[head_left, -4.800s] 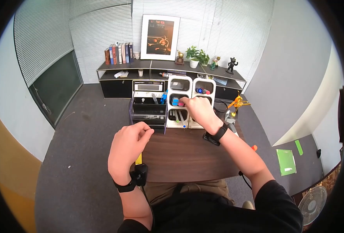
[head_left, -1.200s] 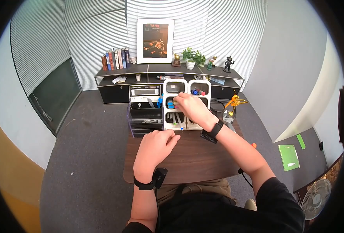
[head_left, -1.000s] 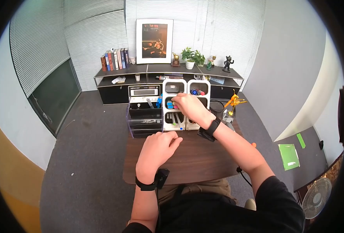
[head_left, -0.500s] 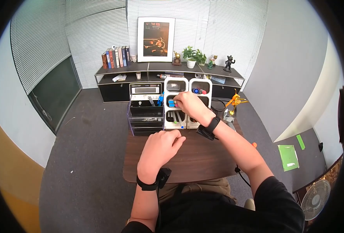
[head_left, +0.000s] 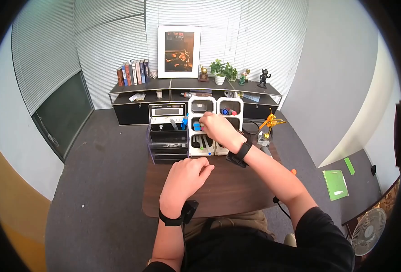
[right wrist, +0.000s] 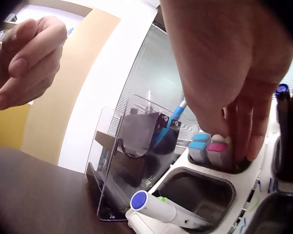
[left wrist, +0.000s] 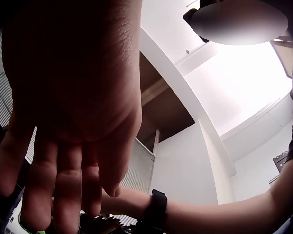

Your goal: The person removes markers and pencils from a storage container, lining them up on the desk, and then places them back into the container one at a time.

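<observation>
My right hand (head_left: 221,130) reaches into the middle-left compartment of the white organizer (head_left: 215,136). Blue-capped markers (right wrist: 199,146) and a pink-capped one (right wrist: 217,147) stand there beside its thumb and fingers. The right wrist view shows its fingertips low in that compartment; whether they pinch a marker is hidden. Over the wooden table (head_left: 227,186), my left hand (head_left: 184,181) hangs loosely curled, touching nothing visible. In the compartment below, a white marker with a blue end (right wrist: 158,209) leans outward with other pens.
A clear and black desk organizer (head_left: 169,140) with pens stands left of the white one. Dark pens (right wrist: 283,102) stand in the right column. An orange figure (head_left: 271,121) is at the right; a long shelf (head_left: 182,84) lies behind.
Since the earliest frame my left hand has moved right, and the yellow strip beside its wrist is out of view. My right hand stays at the same compartment. The head view has shifted slightly.
</observation>
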A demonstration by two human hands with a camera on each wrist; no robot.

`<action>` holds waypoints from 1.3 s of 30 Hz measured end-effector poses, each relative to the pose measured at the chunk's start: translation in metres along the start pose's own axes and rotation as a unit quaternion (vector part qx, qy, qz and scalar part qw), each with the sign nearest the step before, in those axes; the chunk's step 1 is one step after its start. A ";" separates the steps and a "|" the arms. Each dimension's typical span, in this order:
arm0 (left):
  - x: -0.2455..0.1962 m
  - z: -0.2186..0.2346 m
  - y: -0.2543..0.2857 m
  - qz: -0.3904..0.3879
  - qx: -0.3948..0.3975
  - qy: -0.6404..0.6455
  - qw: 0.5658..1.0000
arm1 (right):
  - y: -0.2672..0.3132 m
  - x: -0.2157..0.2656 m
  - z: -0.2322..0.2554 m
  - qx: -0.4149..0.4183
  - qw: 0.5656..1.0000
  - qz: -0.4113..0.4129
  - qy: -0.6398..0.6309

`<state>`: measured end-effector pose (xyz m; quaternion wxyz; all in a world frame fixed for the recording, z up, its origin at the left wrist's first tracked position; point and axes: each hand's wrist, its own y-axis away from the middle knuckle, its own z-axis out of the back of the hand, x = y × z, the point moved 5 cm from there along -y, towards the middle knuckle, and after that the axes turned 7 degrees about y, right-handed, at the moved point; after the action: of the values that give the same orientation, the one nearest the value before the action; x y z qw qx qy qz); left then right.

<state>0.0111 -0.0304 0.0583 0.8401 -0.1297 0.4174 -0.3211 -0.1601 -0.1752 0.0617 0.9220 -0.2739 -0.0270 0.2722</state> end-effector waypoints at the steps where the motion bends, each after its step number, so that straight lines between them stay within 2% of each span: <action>1: -0.001 0.000 0.000 0.000 0.006 -0.004 1.000 | -0.001 0.001 0.000 -0.007 1.000 0.000 0.002; 8: -0.002 0.001 0.000 -0.005 -0.002 0.003 1.000 | -0.002 0.006 -0.003 -0.020 0.999 -0.002 0.043; 11: -0.003 0.001 -0.001 -0.002 0.001 0.004 1.000 | 0.001 0.009 0.007 0.003 0.999 -0.012 0.041; 14: -0.001 0.002 0.001 0.008 0.001 0.007 1.000 | 0.008 0.017 0.042 -0.034 0.999 -0.021 0.017; 17: -0.003 0.004 0.002 -0.004 -0.015 0.008 1.000 | 0.015 0.003 0.077 -0.119 0.990 -0.050 0.050; 20: -0.001 0.003 0.000 0.000 -0.009 0.010 1.000 | 0.019 -0.010 0.091 -0.143 0.982 -0.053 0.109; 24: -0.001 0.001 0.001 0.001 -0.004 0.014 1.000 | 0.024 -0.031 0.071 -0.091 0.984 -0.037 0.147; 30: 0.001 0.004 0.001 -0.003 -0.011 0.013 1.000 | 0.021 -0.030 0.077 -0.093 0.986 -0.048 0.127; 33: 0.004 0.004 0.001 -0.007 -0.014 0.009 1.000 | 0.019 -0.008 0.116 -0.208 0.972 -0.051 0.098; 34: 0.004 0.003 0.002 -0.017 -0.020 0.006 1.000 | 0.017 0.000 0.124 -0.205 0.972 -0.050 0.099; 36: 0.002 0.003 0.002 -0.015 -0.018 0.009 1.000 | 0.015 0.014 0.141 -0.268 0.962 -0.051 0.010; 39: 0.002 0.004 0.002 -0.017 -0.019 0.010 1.000 | 0.008 0.027 0.139 -0.264 0.964 -0.008 -0.010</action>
<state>0.0155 -0.0302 0.0588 0.8276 -0.1493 0.4297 -0.3290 -0.1685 -0.0875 0.1731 0.8190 -0.5045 -0.1095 0.2507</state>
